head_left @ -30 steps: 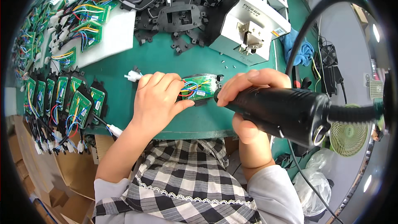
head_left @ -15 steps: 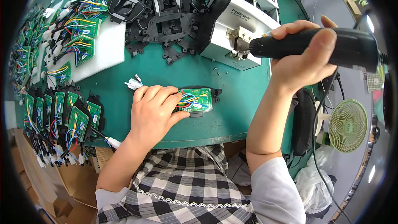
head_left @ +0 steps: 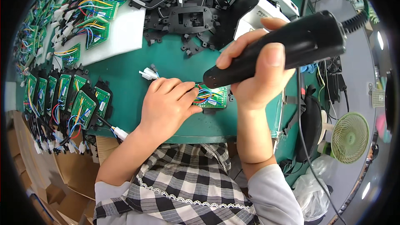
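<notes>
Right hand (head_left: 259,82) held driver (head_left: 306,43), fingers wrapped round it, nose at upper edge of board (head_left: 218,98). Board lay on counter (head_left: 123,73), left end held between thumb and bent fingers of left hand (head_left: 168,106).

I'm seeing a black, grey and white checked cloth garment (head_left: 187,175), white scalloped lace trim (head_left: 183,200), pale grey fabric sleeves (head_left: 277,196)!

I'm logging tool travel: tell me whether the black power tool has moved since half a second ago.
Yes: the black power tool moved left and downward in view, from the white machine toward the green circuit board.
</notes>
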The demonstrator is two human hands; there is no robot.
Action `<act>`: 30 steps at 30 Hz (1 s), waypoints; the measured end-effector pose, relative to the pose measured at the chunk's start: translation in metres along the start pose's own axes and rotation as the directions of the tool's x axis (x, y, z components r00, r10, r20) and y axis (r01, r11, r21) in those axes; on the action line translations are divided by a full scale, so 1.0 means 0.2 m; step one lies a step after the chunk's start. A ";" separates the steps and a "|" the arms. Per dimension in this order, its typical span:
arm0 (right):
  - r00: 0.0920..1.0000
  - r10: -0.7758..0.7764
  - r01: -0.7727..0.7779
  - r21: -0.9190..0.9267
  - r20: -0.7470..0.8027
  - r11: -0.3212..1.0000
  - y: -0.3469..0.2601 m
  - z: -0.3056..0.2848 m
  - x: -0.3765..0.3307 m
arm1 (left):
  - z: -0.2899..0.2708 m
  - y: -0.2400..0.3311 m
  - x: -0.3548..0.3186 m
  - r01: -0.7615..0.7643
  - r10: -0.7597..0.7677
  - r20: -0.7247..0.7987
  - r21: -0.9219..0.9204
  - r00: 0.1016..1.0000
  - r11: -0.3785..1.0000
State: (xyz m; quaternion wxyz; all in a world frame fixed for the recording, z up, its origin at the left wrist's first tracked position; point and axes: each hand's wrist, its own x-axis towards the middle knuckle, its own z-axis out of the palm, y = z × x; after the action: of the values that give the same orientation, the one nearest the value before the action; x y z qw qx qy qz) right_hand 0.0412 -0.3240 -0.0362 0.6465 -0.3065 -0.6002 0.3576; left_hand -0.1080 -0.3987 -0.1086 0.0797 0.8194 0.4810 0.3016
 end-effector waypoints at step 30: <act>0.900 -0.361 0.281 -0.308 -0.243 0.909 -0.16 -0.34 0.28 | 0.00 0.02 0.05 0.023 -0.023 -0.004 -0.002 1.000 1.000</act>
State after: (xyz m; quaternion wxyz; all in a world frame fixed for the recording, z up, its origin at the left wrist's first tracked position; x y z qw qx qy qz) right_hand 0.1140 -0.2932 0.0153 0.7322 -0.3359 -0.5819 0.1120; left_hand -0.1016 -0.3928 -0.1019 0.0828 0.8130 0.4904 0.3027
